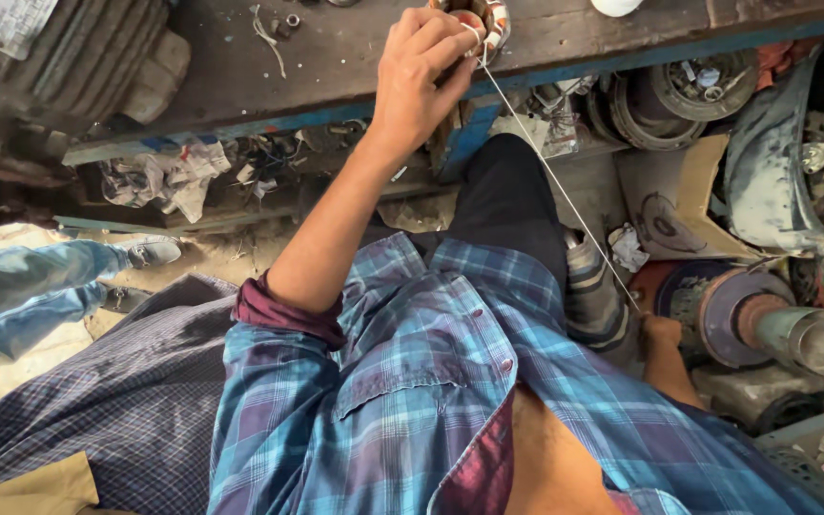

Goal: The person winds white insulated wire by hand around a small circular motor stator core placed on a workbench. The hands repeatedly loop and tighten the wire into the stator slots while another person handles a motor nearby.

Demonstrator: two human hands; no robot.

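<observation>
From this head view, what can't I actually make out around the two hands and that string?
- Head view: the round wound part under the left hand is cut off by the top edge and covered by the fingers.
- The right hand is low beside the plaid shirt; its grip on the string is too small to tell.
- The grey motor runs off the left corner.
- A bystander's jeans and shoes show only in part.

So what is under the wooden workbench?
Under the workbench lie crumpled rags, tangled wire scraps and round metal motor parts. Further back is dark, and the left hand and arm cover the middle.
</observation>
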